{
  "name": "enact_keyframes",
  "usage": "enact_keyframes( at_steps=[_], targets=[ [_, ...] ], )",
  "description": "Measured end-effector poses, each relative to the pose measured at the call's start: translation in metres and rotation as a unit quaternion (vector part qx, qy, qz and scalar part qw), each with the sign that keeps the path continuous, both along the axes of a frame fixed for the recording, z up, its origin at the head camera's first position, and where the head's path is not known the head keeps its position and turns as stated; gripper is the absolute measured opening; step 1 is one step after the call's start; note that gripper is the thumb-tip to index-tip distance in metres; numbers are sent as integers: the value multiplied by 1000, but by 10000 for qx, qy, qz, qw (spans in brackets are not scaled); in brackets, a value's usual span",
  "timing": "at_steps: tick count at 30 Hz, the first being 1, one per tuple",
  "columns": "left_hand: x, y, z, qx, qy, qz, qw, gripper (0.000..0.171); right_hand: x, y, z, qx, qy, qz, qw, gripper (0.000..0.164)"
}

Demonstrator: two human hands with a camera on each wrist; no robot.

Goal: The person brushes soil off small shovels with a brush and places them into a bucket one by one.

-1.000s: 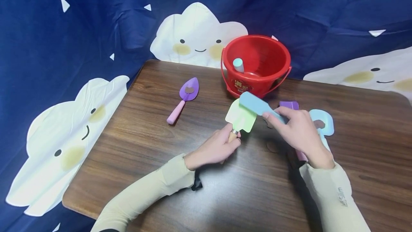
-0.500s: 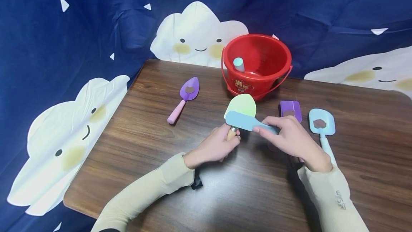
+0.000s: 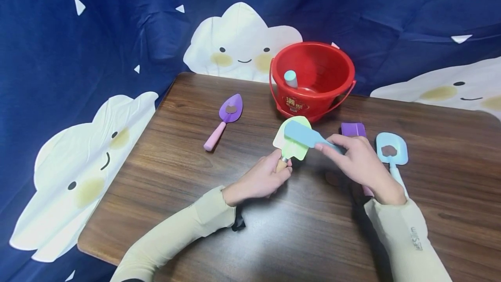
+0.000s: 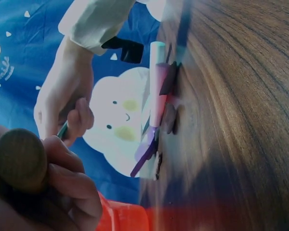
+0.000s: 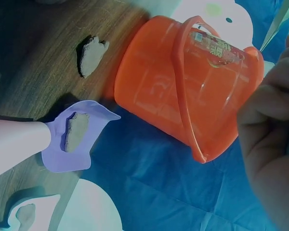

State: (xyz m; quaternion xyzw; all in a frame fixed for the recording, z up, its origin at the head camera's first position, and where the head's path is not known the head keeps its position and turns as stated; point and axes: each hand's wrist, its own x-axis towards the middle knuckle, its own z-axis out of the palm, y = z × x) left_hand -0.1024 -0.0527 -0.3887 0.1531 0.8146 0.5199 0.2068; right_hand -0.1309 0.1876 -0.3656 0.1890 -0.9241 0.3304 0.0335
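My left hand point(image 3: 270, 175) grips the wooden handle point(image 4: 20, 159) of a pale green toy shovel point(image 3: 302, 155). Its blade points away, towards the bucket. In my right hand point(image 3: 364, 160), thumb and fingers pinch the narrow handle of a light blue tool point(image 3: 301, 134) with a flat, round-ended head. That head lies over the shovel's blade and covers its middle. In the right wrist view, my curled right hand point(image 5: 274, 110) shows at the right edge.
Beyond the shovel stands a red bucket point(image 3: 325, 99) holding a pale blue cylinder point(image 3: 290, 79). Left lies a purple trowel point(image 3: 235, 119); right lie a purple shovel point(image 3: 352, 129) and a light blue shovel point(image 3: 401, 149), bearing brown lumps. Another brown lump point(image 5: 92, 57) lies on the wooden table point(image 3: 156, 186).
The light blue tool has swept back and forth over the shovel's blade: towards its handle, then up again towards its tip. My left hand has stayed nearly still.
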Motion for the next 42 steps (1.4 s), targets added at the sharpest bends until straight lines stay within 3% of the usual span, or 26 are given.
enact_keyframes(
  at_steps=[9,12,16,23,28,33,39,40,42],
  targets=[
    [2,0,1,23,-33,-211,9998,7,-3,7,-1,49,342,-934,9950,28],
    [3,0,0,63,-101,-210,9997,6,-3,8,-1,49,377,-1050,9937,27],
    [2,0,-1,175,-302,-121,9993,5,0,9,-1,-23,291,-809,9963,22],
    [-2,1,-2,679,-511,-84,9964,6,4,6,-1,-168,-382,179,9990,11],
    [-2,-2,0,774,-771,-231,9937,5,5,9,-2,-323,-504,111,9981,11],
    [-3,-5,4,809,-596,-520,9936,5,4,17,-4,-552,-361,-177,9977,11],
    [-6,-12,6,825,-631,-505,9933,7,2,24,-5,-660,-288,-759,9945,15],
    [-6,-14,6,712,-516,-469,9950,7,2,26,-5,-642,-229,-849,9941,17],
    [-8,-17,7,318,67,-401,9987,9,1,29,-5,-560,-134,-1084,9924,21]
  ],
)
